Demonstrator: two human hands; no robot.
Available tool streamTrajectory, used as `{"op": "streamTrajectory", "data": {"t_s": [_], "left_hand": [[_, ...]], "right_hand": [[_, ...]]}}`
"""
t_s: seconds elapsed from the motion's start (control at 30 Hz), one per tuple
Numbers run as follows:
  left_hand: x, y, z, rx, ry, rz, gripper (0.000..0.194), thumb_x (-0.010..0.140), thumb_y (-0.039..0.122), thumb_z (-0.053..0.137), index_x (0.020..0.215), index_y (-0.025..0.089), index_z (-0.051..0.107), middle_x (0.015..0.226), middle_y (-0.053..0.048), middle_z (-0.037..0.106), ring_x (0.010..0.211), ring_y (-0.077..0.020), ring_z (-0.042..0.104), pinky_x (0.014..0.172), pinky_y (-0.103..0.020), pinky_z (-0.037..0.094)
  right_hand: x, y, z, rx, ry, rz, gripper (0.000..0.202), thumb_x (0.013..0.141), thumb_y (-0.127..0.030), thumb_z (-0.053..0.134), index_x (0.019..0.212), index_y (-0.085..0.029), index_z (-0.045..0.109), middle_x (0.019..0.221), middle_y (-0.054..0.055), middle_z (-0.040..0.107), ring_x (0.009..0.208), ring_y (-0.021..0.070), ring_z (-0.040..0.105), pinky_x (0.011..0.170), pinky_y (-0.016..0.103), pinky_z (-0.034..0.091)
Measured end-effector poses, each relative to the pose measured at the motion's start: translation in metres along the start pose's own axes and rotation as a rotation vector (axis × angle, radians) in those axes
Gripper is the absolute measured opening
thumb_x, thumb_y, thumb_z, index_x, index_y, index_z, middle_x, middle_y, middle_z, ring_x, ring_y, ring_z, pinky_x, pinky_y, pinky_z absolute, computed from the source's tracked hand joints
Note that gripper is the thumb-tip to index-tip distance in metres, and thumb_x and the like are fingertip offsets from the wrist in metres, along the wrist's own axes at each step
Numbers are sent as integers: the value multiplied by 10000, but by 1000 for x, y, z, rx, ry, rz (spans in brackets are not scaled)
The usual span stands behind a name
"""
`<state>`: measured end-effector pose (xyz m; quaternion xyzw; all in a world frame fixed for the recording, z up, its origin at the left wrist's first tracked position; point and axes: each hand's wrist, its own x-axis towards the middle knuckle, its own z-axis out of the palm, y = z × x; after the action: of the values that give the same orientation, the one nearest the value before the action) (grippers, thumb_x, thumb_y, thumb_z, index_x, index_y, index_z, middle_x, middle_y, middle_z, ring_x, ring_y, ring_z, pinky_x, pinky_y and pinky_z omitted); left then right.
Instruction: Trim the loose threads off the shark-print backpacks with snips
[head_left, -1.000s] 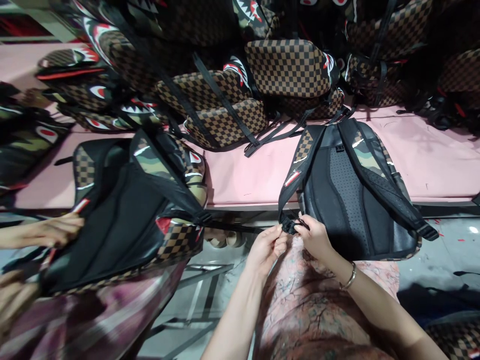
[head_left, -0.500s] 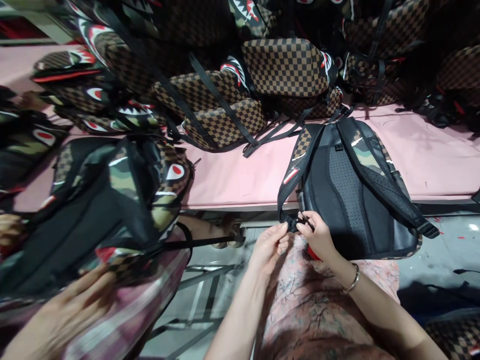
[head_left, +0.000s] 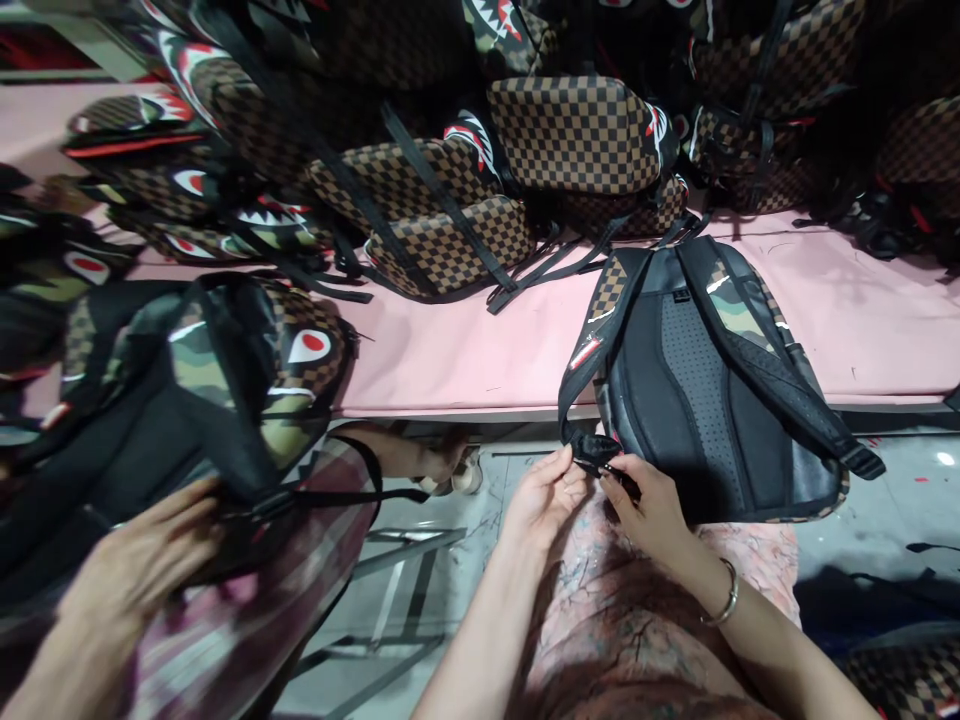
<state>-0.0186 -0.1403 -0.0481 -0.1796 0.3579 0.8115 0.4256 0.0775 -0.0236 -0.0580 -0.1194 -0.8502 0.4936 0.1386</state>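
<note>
A black-backed backpack (head_left: 701, 400) with checkered and camouflage patches leans against the table's front edge, straps facing me. My left hand (head_left: 551, 495) pinches the lower end of its left-side shoulder strap (head_left: 577, 385), near the black buckle. My right hand (head_left: 649, 505), a bracelet at its wrist, closes on black webbing (head_left: 626, 483) just beside it. Both hands meet low at the bag's left side, over my lap. Small dark parts between the fingertips are hard to make out. The other shoulder strap (head_left: 795, 390) hangs loose on the right.
A co-worker's hand (head_left: 142, 560) rests on another backpack (head_left: 217, 370) at left, a black strap trailing from it. Piled checkered backpacks (head_left: 566, 135) with shark-face prints line the back of the pink table (head_left: 465, 350). Metal framing (head_left: 405, 555) stands below it.
My right hand has shifted slightly down and right, drawing the webbing a little lower; my left hand stays close by. The co-worker's backpack has moved left.
</note>
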Motion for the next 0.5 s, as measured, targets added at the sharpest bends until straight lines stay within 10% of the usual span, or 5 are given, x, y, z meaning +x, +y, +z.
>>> {"op": "streamTrajectory", "data": {"t_s": [0.5], "left_hand": [[-6, 2, 7, 53, 14, 61, 190, 629, 101, 698, 635, 107, 508, 503, 49, 384, 423, -39, 351, 366, -138, 284]], "right_hand": [[19, -7, -16, -246, -148, -35, 211, 888, -343, 412, 892, -200, 567, 815, 43, 633, 761, 176, 568, 650, 241, 364]]}}
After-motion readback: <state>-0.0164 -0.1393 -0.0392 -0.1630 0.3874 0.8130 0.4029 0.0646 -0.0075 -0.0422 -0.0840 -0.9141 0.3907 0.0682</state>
